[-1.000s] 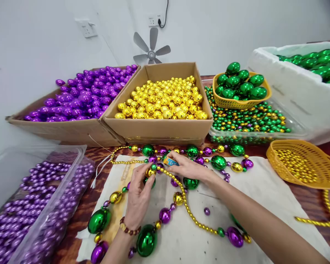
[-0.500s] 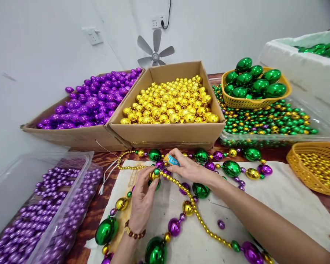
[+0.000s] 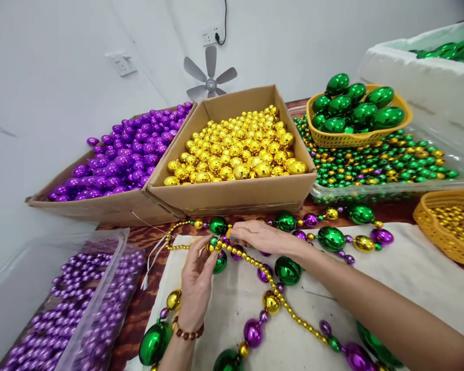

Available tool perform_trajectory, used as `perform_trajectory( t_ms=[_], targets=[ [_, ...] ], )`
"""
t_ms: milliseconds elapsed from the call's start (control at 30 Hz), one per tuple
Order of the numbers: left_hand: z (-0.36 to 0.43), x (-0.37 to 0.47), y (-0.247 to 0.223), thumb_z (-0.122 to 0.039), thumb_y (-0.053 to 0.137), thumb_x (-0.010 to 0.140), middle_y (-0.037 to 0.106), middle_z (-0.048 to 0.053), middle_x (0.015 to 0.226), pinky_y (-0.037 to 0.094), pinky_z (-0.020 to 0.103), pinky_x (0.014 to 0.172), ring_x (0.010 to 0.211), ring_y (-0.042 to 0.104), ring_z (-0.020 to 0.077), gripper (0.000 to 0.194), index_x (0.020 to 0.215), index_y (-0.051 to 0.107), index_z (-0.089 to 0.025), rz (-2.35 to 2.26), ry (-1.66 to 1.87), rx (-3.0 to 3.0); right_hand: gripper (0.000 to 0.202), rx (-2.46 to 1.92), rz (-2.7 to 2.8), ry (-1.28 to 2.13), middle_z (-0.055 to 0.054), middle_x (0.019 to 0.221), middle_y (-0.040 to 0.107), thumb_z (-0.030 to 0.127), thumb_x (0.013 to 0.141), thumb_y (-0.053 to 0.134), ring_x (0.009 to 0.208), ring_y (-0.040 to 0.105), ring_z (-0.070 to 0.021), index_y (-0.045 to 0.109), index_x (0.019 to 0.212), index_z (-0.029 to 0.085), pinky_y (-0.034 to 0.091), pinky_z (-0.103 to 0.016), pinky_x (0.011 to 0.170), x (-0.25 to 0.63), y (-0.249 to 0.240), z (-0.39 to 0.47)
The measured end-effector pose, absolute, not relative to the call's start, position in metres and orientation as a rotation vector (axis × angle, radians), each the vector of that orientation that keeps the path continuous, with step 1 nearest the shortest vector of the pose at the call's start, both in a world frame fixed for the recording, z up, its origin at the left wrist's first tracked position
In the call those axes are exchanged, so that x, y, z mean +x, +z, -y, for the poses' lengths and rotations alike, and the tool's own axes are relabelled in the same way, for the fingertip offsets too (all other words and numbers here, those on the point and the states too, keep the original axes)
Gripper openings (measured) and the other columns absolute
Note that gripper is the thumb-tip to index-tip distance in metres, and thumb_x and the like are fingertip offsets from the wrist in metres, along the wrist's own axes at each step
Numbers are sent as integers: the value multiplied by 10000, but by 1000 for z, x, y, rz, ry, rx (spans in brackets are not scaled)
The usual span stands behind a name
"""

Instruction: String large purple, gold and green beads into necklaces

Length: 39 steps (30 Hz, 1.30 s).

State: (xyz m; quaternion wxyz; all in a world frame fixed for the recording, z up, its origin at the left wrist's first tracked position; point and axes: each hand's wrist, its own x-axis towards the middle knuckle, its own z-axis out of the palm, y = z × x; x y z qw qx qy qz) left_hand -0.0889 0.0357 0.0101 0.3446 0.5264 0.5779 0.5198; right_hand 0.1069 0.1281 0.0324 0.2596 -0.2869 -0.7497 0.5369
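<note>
My left hand (image 3: 197,278), with a beaded bracelet (image 3: 187,330) at the wrist, pinches a bead string (image 3: 251,259) at its gold and green beads, above the white cloth (image 3: 232,304). Close against it, my right hand (image 3: 255,236) is closed on a small orange-and-blue object (image 3: 229,233), mostly hidden by the fingers. Small gold beads run from the hands down to the lower right. Strands of large green, purple and gold beads lie around both hands.
Behind stand boxes of purple beads (image 3: 116,159) and gold beads (image 3: 232,149). A clear tray (image 3: 371,191) and yellow basket (image 3: 359,139) are at back right. Another basket (image 3: 429,226) is at right, and a tub of purple beads (image 3: 69,304) at left.
My right hand has flattened and turned over the small object, covering more of it. My left hand still pinches the beads. The whole view has shifted slightly.
</note>
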Motion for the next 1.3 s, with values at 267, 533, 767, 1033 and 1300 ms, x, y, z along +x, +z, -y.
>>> perform_trajectory(
  t_ms=[267, 533, 767, 1033, 1300],
  targets=[
    [-37, -86, 10, -318, 604, 868, 561, 83, 1316, 425, 393, 1044, 1233, 523, 248, 406, 1266, 556, -257, -1509, 1289, 1411, 560, -954, 2142, 1223, 23, 592, 444, 611, 947, 288, 569, 429, -117, 465, 636, 179, 237, -247, 535, 89, 25, -134],
    [-40, -86, 7, -304, 615, 863, 559, 70, 1323, 424, 371, 1040, 1215, 537, 238, 397, 1256, 570, -269, -1514, 1257, 1416, 552, -963, 2167, 1146, 15, 593, 462, 563, 970, 243, 564, 423, -112, 448, 637, 174, 207, -251, 533, 92, 23, -136],
    [-39, -86, 9, -302, 610, 866, 552, 66, 1329, 418, 366, 1040, 1218, 527, 236, 391, 1254, 568, -266, -1507, 1224, 1418, 468, -936, 2205, 1082, 28, 596, 434, 464, 982, 286, 561, 387, -103, 448, 649, 178, 195, -251, 542, 94, 26, -136],
    [-39, -85, 11, -310, 603, 871, 555, 54, 1305, 415, 336, 1031, 1212, 518, 225, 360, 1227, 579, -265, -1511, 1179, 1416, 482, -979, 2313, 938, 34, 613, 478, 475, 989, 290, 554, 344, -103, 559, 706, 193, 182, -242, 548, 101, 34, -138],
    [-41, -82, 13, -301, 590, 881, 549, 40, 1287, 415, 319, 1020, 1193, 530, 212, 343, 1224, 573, -285, -1472, 1121, 1441, 595, -1064, 2435, 839, -18, 769, 677, 622, 960, 268, 667, 553, -155, 669, 792, 215, 231, -246, 565, 112, 36, -142]
  ],
)
